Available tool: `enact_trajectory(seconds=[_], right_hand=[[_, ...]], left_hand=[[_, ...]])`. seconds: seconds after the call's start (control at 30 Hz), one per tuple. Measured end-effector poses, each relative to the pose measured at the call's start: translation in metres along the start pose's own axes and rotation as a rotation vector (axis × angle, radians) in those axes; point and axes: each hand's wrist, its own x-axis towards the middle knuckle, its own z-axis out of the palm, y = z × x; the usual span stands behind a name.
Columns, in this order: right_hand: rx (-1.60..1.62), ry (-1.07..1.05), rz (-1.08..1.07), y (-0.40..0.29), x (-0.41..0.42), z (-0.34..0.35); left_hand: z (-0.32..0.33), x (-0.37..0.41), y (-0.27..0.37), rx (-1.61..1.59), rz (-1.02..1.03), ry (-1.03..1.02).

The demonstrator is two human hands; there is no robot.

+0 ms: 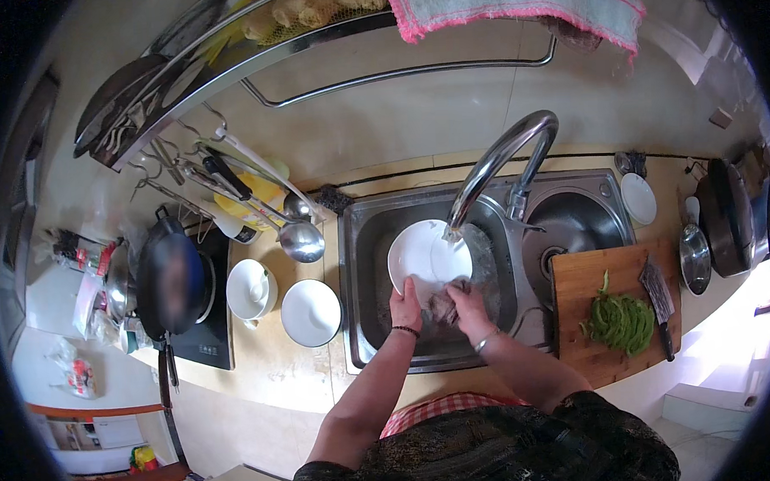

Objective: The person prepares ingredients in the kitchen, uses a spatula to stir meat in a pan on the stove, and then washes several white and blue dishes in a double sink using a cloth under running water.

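Over the large basin of a stainless steel sink, my left hand grips the near left rim of a white bowl. My right hand is closed on a dark, crumpled scrubbing cloth, held at the bowl's near right rim. The chrome faucet arches above, its spout over the right part of the bowl. Water runs from it into the bowl, and the basin floor looks wet. The palm side of both hands is hidden.
Left of the sink stand a white bowl and another bowl with a spoon. A wok sits on the cooktop. Hanging ladles reach low. At right, a cutting board holds sliced green peppers and a cleaver.
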Motion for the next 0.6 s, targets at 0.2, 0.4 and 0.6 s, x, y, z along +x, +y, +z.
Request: enact_trajectory(seconds=[0.2, 0.4, 0.6], right_hand=[[-0.201, -0.031, -0.126, -0.015, -0.017, -0.019], [-0.482, -0.002, -0.193, -0.019, -0.004, -0.031], [-0.553, -0.139, -0.100, -0.059, 0.020, -0.055]], left_hand=[[-0.006, 0.011, 0.022, 0.611, 0.206, 0.119], [0.050, 0.006, 0.048, 1.877, 0.727, -0.323], [0.030, -0.021, 0.039, 1.466, 0.641, -1.057]])
